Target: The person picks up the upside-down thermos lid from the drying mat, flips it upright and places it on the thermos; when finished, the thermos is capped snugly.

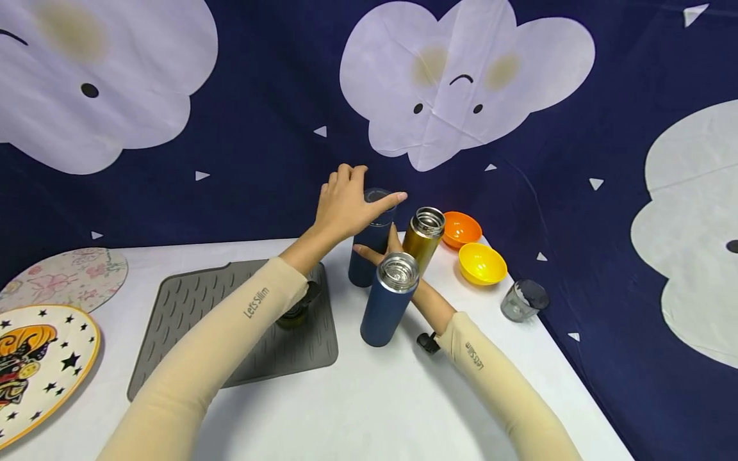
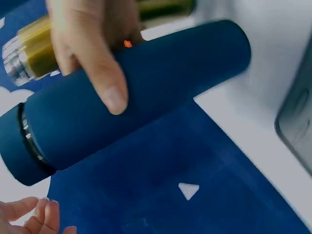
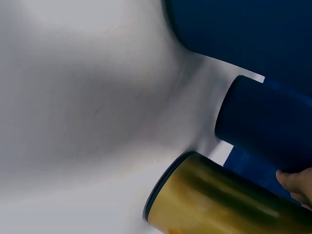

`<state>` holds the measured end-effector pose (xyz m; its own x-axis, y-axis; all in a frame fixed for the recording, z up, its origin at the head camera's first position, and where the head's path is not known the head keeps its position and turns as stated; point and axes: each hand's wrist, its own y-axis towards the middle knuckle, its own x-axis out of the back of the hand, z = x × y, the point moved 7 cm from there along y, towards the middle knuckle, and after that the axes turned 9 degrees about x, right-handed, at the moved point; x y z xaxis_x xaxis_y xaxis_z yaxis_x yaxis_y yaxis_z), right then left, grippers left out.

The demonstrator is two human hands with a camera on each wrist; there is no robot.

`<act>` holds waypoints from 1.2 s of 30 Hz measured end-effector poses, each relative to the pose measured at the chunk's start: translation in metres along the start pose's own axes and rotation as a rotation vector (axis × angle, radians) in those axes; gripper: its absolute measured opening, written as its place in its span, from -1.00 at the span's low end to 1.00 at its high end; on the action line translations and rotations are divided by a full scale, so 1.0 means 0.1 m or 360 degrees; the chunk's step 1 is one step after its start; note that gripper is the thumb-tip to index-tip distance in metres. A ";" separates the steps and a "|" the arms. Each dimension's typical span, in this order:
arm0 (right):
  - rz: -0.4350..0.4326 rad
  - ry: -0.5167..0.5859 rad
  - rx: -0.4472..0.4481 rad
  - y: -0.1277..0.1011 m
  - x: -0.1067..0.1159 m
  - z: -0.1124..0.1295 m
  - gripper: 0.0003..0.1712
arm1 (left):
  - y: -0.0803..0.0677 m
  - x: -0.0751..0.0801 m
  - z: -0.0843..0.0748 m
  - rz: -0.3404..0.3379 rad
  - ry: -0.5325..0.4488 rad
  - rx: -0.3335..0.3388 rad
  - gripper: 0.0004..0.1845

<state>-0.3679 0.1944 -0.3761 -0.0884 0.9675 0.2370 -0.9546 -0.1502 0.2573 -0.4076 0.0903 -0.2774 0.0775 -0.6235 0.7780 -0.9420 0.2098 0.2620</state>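
In the head view, a dark blue thermos [image 1: 369,239] with its lid on stands at the back of the table. My right hand [image 2: 100,53] grips its body, thumb across the front. My left hand [image 1: 346,202] hovers by the blue lid [image 2: 19,151], thumb stretched over it and fingers raised apart from it. Nearer stands a second blue thermos [image 1: 387,314], lidless, its steel mouth showing; it partly hides my right hand. To the right, close beside my right hand, is a gold thermos [image 1: 421,248], also lidless.
A grey ridged mat [image 1: 248,358] lies left, a dark olive round piece [image 1: 293,318] on it half hidden by my sleeve. Orange bowl [image 1: 461,229], yellow bowl [image 1: 483,266] and a clear glass [image 1: 521,304] line the right edge. A pumpkin plate [image 1: 75,358] and floral round mat [image 1: 86,275] lie far left.
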 end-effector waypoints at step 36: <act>0.0043 -0.0137 0.0063 0.01 0.02 -0.11 0.10 | -0.03 -0.28 0.24 0.0152 -0.0649 0.0050 0.18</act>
<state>-0.3720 0.1981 -0.3857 -0.0876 0.9422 0.3233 -0.9401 -0.1855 0.2861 -0.4142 0.0890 -0.3134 -0.1402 -0.8507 0.5065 -0.9487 0.2618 0.1772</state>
